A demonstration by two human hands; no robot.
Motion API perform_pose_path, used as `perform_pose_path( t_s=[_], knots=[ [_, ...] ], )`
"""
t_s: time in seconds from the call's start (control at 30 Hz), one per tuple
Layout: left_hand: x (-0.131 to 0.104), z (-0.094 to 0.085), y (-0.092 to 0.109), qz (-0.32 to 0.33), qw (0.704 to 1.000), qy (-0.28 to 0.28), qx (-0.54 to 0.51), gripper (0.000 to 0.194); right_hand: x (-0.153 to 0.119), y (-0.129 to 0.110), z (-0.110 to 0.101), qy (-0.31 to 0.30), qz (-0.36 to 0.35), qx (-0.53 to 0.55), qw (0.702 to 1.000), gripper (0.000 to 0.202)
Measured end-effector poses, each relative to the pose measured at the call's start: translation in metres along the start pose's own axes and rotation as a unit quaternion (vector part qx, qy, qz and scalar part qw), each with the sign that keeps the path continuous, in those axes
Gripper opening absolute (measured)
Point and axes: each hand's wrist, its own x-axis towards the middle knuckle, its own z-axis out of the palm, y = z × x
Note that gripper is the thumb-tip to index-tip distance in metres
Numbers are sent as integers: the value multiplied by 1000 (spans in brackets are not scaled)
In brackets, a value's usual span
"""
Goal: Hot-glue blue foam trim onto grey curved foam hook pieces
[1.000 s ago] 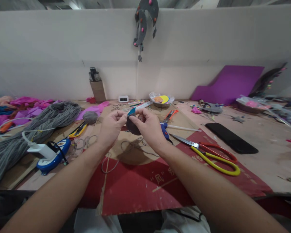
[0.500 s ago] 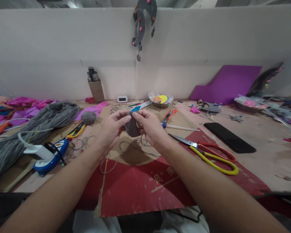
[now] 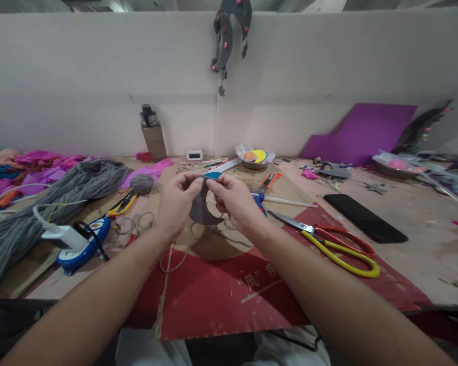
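A dark grey crescent-shaped piece hangs between my hands above the brown cardboard, its curved lower part showing. My left hand pinches its upper end between thumb and fingers. Close beside it, the thumb and fingers of my right hand are pressed together at the same upper end. Thin grey yarn lies in loops on the cardboard below. Fine detail at the fingertips is too small to make out.
Red-and-yellow scissors, a black phone and an orange cutter lie to the right. At left are a blue power strip, a yellow cutter, a yarn ball and a grey yarn bundle.
The grey piece has turned in my fingers, so its crescent curve now shows and its lower tip points right. Both hands stay close together, and the view has shifted slightly.
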Motion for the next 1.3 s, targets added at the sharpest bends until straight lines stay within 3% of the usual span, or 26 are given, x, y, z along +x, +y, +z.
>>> perform_pose_path(
  t_s=[0.17,0.47,0.63,0.97,1.03,1.1,1.17,1.2,1.3],
  knots=[
    [9,-8,-4,45,998,50,4,13,-5,0,1,29,-43,-94,994,26],
    [18,-15,-3,61,995,78,-11,13,-12,1,-1,-10,-144,-241,960,19],
    [17,-17,-4,78,993,84,16,13,-9,2,-6,22,-143,-280,949,22],
    [16,-16,-4,40,997,55,-25,12,-4,2,-12,59,-144,-307,939,22],
    [18,-17,-5,39,997,55,-34,12,-5,0,-10,34,-148,-301,941,21],
    [20,-17,-5,45,996,56,-45,12,-6,-3,-10,-35,-148,-302,941,23],
    [23,-17,-3,47,995,59,-61,11,-5,-8,-11,-91,-155,-324,929,30],
    [24,-17,-2,43,995,62,-69,10,-5,-11,-14,-92,-163,-346,919,34],
    [26,-18,1,21,993,75,-92,8,-5,-22,-29,18,-176,-443,879,38]
  ],
)
